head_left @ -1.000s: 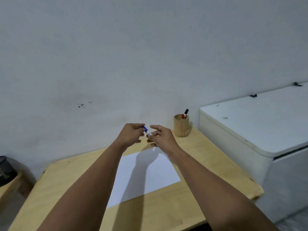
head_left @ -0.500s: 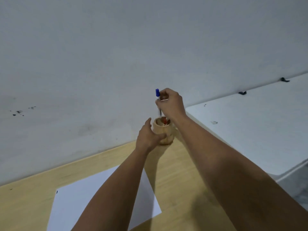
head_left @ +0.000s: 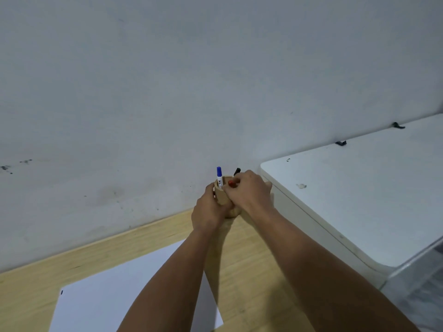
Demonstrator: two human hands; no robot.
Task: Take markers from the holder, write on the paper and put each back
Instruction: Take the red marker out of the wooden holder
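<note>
At the far edge of the wooden counter [head_left: 148,248], against the pale wall [head_left: 167,92], stands a small round wooden holder [head_left: 221,194]. Both of the person's bare arms reach toward it from about six o'clock. The left hand [head_left: 209,213] wraps around the holder's near side at seven o'clock, gripping its wall. The right hand [head_left: 249,192] comes in at three o'clock, its fingers curled over the rim and pinched on the top of a red marker [head_left: 230,183] that sits inside the holder. A blue marker [head_left: 219,178] stands upright in the holder at its eleven o'clock side, white body and blue cap clear of both hands. The tip of a black marker [head_left: 237,171] pokes up at one o'clock, just behind the right hand's knuckles. A white sheet of paper [head_left: 115,298] lies flat on the counter at seven o'clock from the holder, well apart from it, partly covered by the left forearm; a tiny dark mark [head_left: 61,292] shows near its left corner. A white chest with a flat lid [head_left: 359,195] sits beside the counter at three o'clock.
</note>
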